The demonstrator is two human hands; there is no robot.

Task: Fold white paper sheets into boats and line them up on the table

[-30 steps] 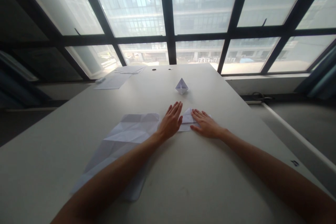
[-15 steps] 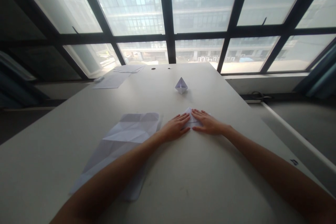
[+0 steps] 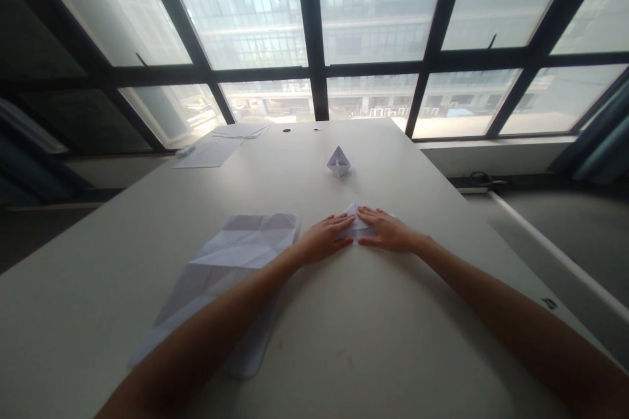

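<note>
A small folded piece of white paper point(image 3: 357, 228) with a pointed top lies flat on the white table point(image 3: 373, 327). My left hand point(image 3: 327, 237) rests on its left side, fingers stretched out and flat. From the right, my right hand point(image 3: 386, 229) lies over the other side, its fingers also extended. Both hands cover much of the paper, so its outer corners are mostly hidden. Beyond them stands a folded paper boat point(image 3: 339, 162), touched by neither hand.
Creased white sheets point(image 3: 246, 239) lie to the left, partly under my left forearm. More flat paper sheets point(image 3: 211, 152) are at the table's far left. Two round holes, one of them a dark hole point(image 3: 287, 130), sit near the far edge, before large windows point(image 3: 373, 6).
Almost nothing differs. Both hands stay flat on the folded paper, with only a very slight shift of the fingers and of the whole view.
</note>
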